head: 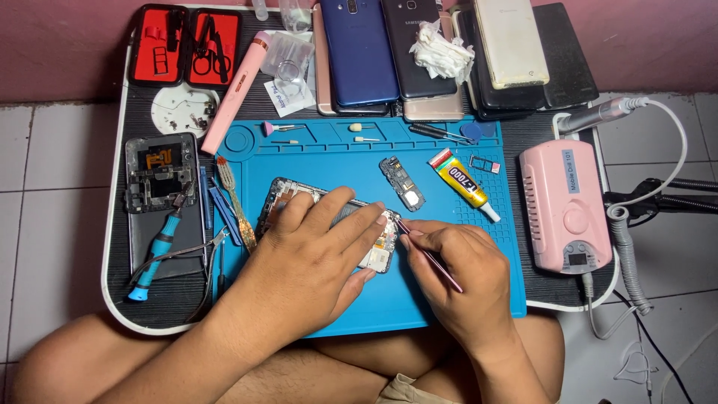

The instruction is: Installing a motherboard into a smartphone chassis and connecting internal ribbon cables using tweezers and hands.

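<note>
An opened phone (288,193) with its back removed lies on the blue work mat (449,172). My left hand (310,258) lies flat over it, fingers spread across the frame and pressing it down. My right hand (456,273) pinches a thin pink-handled tool (434,260), held like a pen. Its tip points at the phone's lower end, by my left fingertips. A small loose circuit part (402,182) sits just beyond my hands on the mat.
A yellow glue tube (462,182) lies right of the loose part. Several phones (359,52) are stacked at the back, a pink drill box (567,206) stands right. A blue screwdriver (157,251), tweezers (176,258) and another opened phone (159,172) lie left.
</note>
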